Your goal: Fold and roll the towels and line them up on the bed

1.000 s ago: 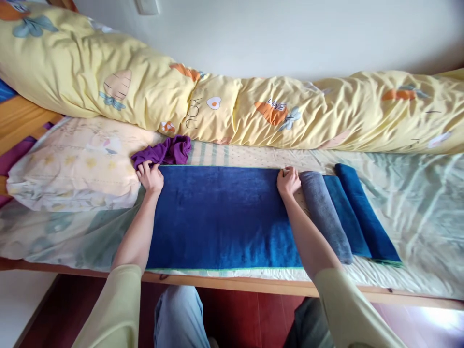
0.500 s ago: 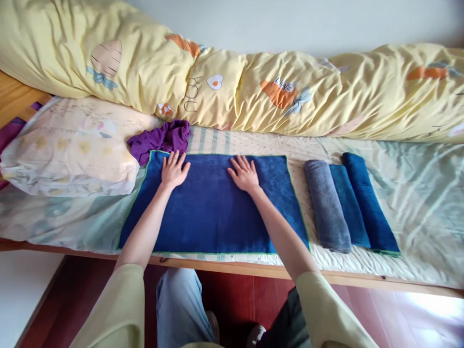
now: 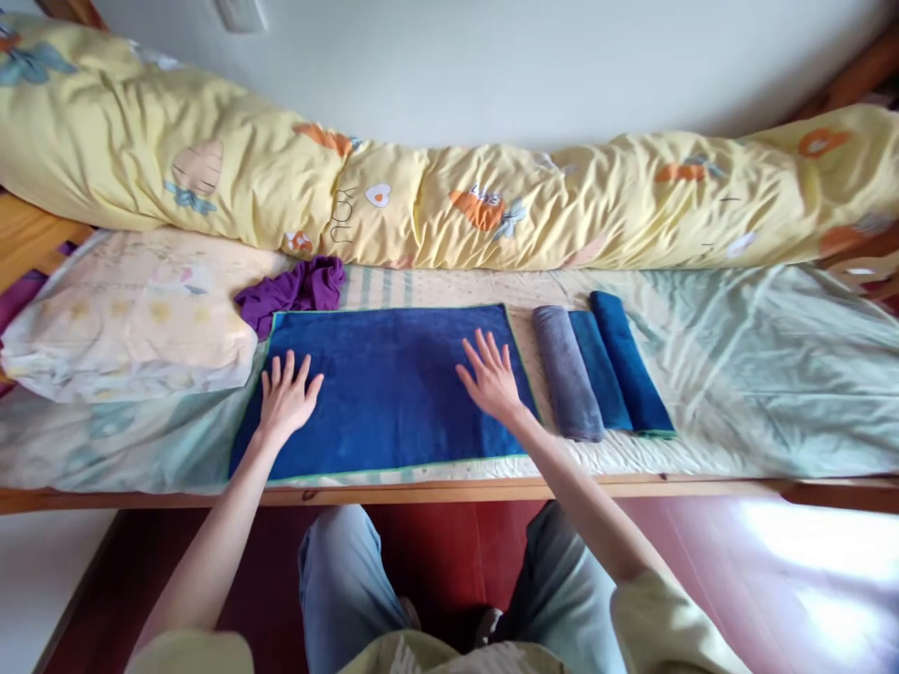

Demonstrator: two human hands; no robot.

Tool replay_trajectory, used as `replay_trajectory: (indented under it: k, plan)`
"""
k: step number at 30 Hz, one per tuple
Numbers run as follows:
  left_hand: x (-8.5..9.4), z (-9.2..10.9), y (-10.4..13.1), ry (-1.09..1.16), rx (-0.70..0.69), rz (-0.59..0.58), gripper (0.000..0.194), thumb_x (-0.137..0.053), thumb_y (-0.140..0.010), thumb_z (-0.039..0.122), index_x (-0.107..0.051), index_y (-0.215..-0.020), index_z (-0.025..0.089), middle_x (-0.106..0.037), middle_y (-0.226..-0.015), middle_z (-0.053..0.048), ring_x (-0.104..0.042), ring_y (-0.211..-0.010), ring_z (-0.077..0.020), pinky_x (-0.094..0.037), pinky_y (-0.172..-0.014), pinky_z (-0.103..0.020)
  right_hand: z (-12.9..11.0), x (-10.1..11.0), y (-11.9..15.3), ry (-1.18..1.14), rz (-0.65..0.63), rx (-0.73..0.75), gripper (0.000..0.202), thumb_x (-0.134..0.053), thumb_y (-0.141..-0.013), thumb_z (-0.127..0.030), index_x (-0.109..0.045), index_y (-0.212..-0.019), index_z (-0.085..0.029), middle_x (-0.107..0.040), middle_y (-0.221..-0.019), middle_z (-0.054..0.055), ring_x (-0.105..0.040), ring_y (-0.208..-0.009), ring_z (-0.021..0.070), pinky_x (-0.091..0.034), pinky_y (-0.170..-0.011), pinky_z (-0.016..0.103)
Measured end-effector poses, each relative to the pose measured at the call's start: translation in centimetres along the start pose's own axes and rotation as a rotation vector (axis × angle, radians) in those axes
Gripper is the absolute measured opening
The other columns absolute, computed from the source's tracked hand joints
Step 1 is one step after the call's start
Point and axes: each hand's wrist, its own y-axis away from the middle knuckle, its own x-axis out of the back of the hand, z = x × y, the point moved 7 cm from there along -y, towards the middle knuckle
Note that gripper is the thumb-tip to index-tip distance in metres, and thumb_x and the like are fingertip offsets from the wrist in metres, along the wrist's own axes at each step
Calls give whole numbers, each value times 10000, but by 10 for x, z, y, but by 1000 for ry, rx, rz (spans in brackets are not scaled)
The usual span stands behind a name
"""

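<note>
A dark blue towel [image 3: 393, 384] with green edging lies spread flat on the bed. Over its left part is my left hand [image 3: 287, 393], fingers apart and holding nothing. My right hand [image 3: 490, 376], also with spread fingers and nothing in it, is over the towel's right part. Whether the palms press on the cloth is hard to tell. To the right of the towel lie a grey rolled towel [image 3: 567, 373], a folded teal-blue towel [image 3: 600, 370] and a dark blue rolled towel [image 3: 630, 363], side by side.
A long yellow quilt [image 3: 393, 206] runs along the wall at the back. At the left lies a pale pillow [image 3: 140, 318], with a crumpled purple cloth [image 3: 299, 292] between it and the blue towel. The bed's wooden edge [image 3: 449, 491] crosses in front of my knees.
Both hands have come nearer to me from the towel's far edge and moved further apart, the left one toward the towel's left side. The camera view has shifted to the right.
</note>
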Motion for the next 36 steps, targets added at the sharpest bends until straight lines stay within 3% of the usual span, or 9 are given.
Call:
replay_trajectory:
  k: [3, 6, 12, 18, 27, 32, 36]
  plan:
    - [1, -3, 61, 11, -12, 72, 688, -311, -1058, 517, -414, -1614, 126, -214, -1708, -160, -166, -1584, -410, -156, -1271, -612, -10, 1, 74, -16, -50, 67, 611, -364, -1094, -524, -379, -1636, -245, -188, -1723, 67, -137, -1610, 288, -143, -1296, 569]
    - [4, -7, 89, 50, -3, 179, 690, -258, -1068, 500, -439, -1596, 96, -232, -1701, -172, -198, -1588, -358, -161, -1291, -538, 5, -2, 109, -18, -59, -1, 613, -368, -1093, -523, -365, -1642, -249, -204, -1720, 67, -160, -1606, 287, -159, -1295, 562]
    - [7, -6, 93, 104, 38, 255, 668, -259, -1066, 468, -491, -1560, 84, -298, -1677, -175, -235, -1581, -326, -154, -1295, -508, 17, -2, 109, -9, -1, -75, 611, -364, -1094, -528, -387, -1633, -241, -201, -1721, 66, -164, -1603, 301, -136, -1295, 566]
    - [6, -12, 111, 113, 129, 330, 636, -295, -1064, 439, -499, -1554, 88, -307, -1670, -187, -230, -1582, -330, -134, -1292, -520, 29, 3, 126, -9, 50, -164, 625, -327, -1097, -528, -395, -1629, -207, -213, -1717, 94, -194, -1594, 306, -168, -1286, 543]
    - [4, -12, 122, 124, 290, 389, 607, -328, -1055, 403, -510, -1546, 95, -337, -1654, -199, -246, -1575, -329, -111, -1287, -548, 32, 4, 129, -42, 20, -194, 638, -305, -1090, -525, -391, -1630, -195, -213, -1718, 108, -170, -1599, 296, -153, -1289, 536]
    - [0, -16, 134, 155, 277, 425, 629, -325, -1054, 433, -517, -1540, 82, -342, -1653, -193, -248, -1576, -329, -107, -1294, -530, 34, 3, 131, -43, 13, -188, 654, -286, -1089, -536, -379, -1634, -187, -204, -1720, 110, -167, -1599, 292, -159, -1287, 541]
    - [-4, -18, 140, 204, 252, 386, 628, -340, -1046, 414, -499, -1546, 69, -327, -1661, -185, -227, -1586, -312, -99, -1300, -523, 35, 1, 133, -6, 14, -174, 661, -276, -1092, -535, -367, -1639, -175, -210, -1717, 121, -172, -1598, 293, -175, -1283, 548]
